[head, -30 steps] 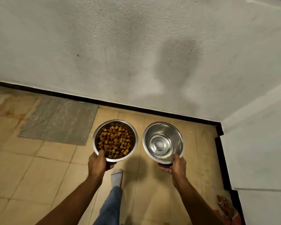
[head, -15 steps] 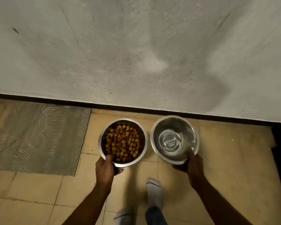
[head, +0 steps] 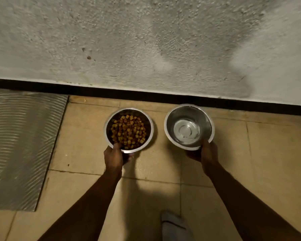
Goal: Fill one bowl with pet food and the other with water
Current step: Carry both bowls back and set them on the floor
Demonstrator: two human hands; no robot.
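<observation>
Two steel bowls are low over the tiled floor near the wall. The left bowl (head: 150, 134) holds a heap of brown pet food pieces (head: 128, 132). My left hand (head: 115, 158) grips its near rim, thumb inside. The right bowl (head: 170, 117) holds clear water (head: 187, 131) over its bottom. My right hand (head: 208, 154) grips that bowl's near rim from below. Whether the bowls touch the floor I cannot tell.
A rough white wall (head: 146, 40) with a black skirting strip (head: 146, 94) runs just behind the bowls. A grey ribbed patch of floor (head: 19, 145) lies to the left. A foot in a white sock (head: 174, 225) stands at the bottom, between my arms.
Both bowls have come down toward the floor and moved apart. The view has tilted down and closer to the wall's base.
</observation>
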